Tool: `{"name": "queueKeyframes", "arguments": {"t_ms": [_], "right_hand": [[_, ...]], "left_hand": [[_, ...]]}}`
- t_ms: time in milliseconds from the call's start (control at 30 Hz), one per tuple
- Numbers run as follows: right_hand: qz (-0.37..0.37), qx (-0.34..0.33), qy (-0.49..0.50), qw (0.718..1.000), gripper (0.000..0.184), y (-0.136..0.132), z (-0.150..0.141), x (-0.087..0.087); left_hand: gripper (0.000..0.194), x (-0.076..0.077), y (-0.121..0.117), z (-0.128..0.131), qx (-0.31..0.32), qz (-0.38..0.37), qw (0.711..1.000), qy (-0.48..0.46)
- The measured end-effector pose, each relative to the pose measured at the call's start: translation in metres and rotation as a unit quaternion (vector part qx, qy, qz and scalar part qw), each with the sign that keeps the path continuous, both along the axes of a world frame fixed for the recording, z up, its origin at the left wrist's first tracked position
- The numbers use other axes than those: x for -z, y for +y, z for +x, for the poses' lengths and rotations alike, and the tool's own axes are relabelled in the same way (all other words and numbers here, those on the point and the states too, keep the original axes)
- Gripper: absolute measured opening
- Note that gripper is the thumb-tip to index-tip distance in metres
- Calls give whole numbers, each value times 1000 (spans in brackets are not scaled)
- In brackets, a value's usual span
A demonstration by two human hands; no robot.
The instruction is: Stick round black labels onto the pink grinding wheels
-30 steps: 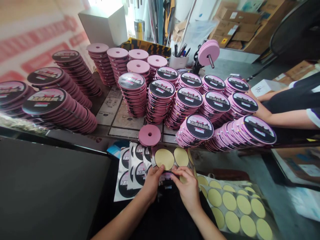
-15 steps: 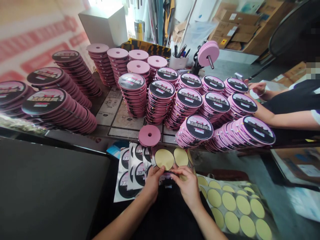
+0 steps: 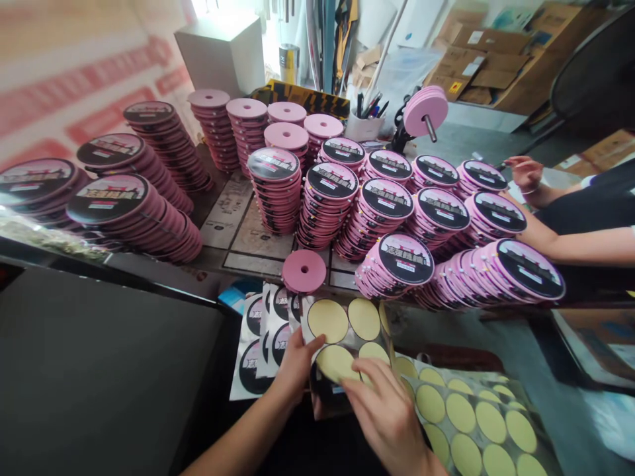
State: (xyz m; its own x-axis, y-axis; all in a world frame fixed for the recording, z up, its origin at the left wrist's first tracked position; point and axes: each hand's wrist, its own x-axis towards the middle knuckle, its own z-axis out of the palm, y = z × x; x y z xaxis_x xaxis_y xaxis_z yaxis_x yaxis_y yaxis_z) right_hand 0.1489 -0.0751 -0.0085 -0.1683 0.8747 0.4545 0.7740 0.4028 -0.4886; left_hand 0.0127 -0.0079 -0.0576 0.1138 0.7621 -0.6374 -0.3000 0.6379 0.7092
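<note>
My left hand (image 3: 296, 363) grips the left side of a silvery sticker sheet (image 3: 346, 337), its thumb on top. Bare yellow circles show on the sheet where its round shapes lie. My right hand (image 3: 389, 413) closes its thumb and fingers at a round dark sticker (image 3: 333, 391) low on the sheet. The sticker looks partly lifted, and my fingers hide some of it. More printed sticker sheets (image 3: 253, 350) lie left of my left hand. A single pink disc (image 3: 304, 270) with a centre hole lies just beyond the sheet at the table edge.
Stacks of pink discs with printed labels (image 3: 387, 198) crowd the table, and some lean (image 3: 496, 271). Unlabelled stacks (image 3: 285, 135) stand behind. Sheets with yellow circles (image 3: 476, 416) lie to the right. A person's arm (image 3: 570, 251) reaches in at right. A pen cup (image 3: 364, 124) stands behind.
My right hand has moved down toward me, drawing the sticker's edge along and baring another yellow circle. My left hand has shifted slightly left and down. The view has shifted a little.
</note>
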Motion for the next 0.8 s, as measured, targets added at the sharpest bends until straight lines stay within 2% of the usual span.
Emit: {"name": "queueKeyframes", "arguments": {"t_ms": [67, 100, 167, 200, 233, 267, 333, 400, 500, 567, 600, 700, 767, 800], "right_hand": [[8, -80, 18, 997, 21, 4, 4, -30], [-5, -90, 55, 994, 21, 11, 5, -41], [-74, -35, 181, 980, 16, 35, 2, -51], [-112, 23, 264, 958, 11, 51, -3, -49], [-155, 76, 351, 920, 6, 69, -10, -44], [-194, 106, 443, 869, 7, 88, -19, -35], [-213, 161, 589, 763, 20, 122, -38, -15], [-210, 176, 635, 722, 26, 145, -53, 0], [-222, 172, 652, 704, 31, 155, -59, 4], [-242, 165, 662, 690, 33, 149, -56, -5], [-254, 160, 666, 683, 33, 143, -53, -10], [-299, 133, 674, 662, 31, 123, -45, -27], [-318, 119, 666, 664, 30, 113, -40, -33], [-318, 117, 655, 675, 29, 108, -38, -34]], "left_hand": [[45, 0, 3, -14, 11, 39, 998, 57], [53, -1, 5, -21, 14, 67, 992, 104], [63, -8, 12, -35, 8, 144, 965, 218], [64, -12, 17, -40, -1, 188, 945, 266], [61, -18, 24, -44, -10, 238, 920, 311], [54, -23, 32, -46, -18, 280, 898, 340], [43, -30, 51, -47, -19, 327, 872, 365], [36, -34, 67, -46, -13, 334, 864, 377], [30, -38, 76, -42, -24, 330, 860, 387], [28, -45, 71, -42, -38, 326, 876, 353], [28, -50, 65, -42, -43, 316, 898, 303], [37, -67, 45, -45, -30, 217, 973, 68], [49, -77, 34, -47, -4, 136, 989, -55], [54, -80, 30, -49, 7, 106, 990, -94]]}}
